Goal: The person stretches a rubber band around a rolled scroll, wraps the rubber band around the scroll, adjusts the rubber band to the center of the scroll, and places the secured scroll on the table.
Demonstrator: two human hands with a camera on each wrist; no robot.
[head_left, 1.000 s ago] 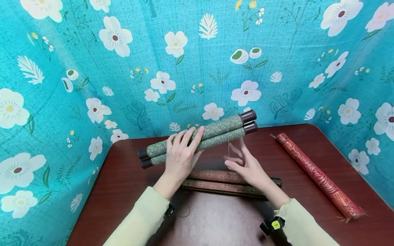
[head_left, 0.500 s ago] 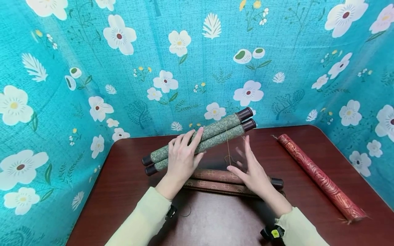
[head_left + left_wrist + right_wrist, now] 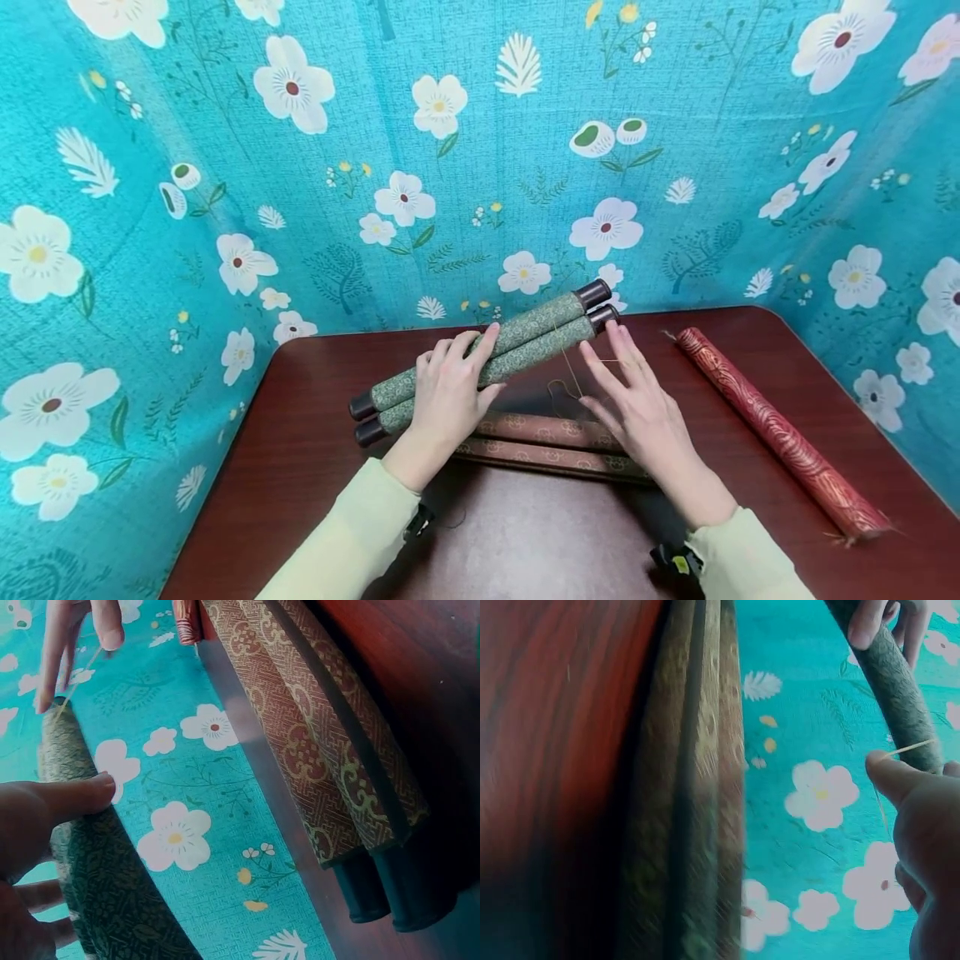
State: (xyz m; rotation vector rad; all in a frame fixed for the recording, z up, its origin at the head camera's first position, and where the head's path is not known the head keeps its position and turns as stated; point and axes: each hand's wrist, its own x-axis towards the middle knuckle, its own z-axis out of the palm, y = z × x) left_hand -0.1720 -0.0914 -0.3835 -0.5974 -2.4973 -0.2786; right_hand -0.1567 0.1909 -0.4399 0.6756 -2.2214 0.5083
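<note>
A green patterned scroll [image 3: 536, 323], rolled from both ends into two parallel rolls with dark end caps [image 3: 594, 292], is held tilted above the table with its right end higher. My left hand [image 3: 450, 383] grips it left of its middle, thumb pressing on the roll [image 3: 112, 877] in the left wrist view. Near the scroll's right end, my right hand [image 3: 648, 412] has its fingers spread and extended. A thin tan string [image 3: 567, 364] runs from the scroll to the right thumb, stretched across the thumb tip in the right wrist view.
Beneath the hands, a brown patterned scroll [image 3: 540, 455], also in two rolls, lies on the dark red-brown table [image 3: 292, 483]. A red patterned scroll [image 3: 780, 433] lies slantwise at the right. A turquoise flowered cloth [image 3: 465, 167] hangs behind and at the sides.
My right hand has moved right and its fingers have spread wider, drawing the string from upright to a slant. The green scroll's right end has risen slightly, then dropped.
</note>
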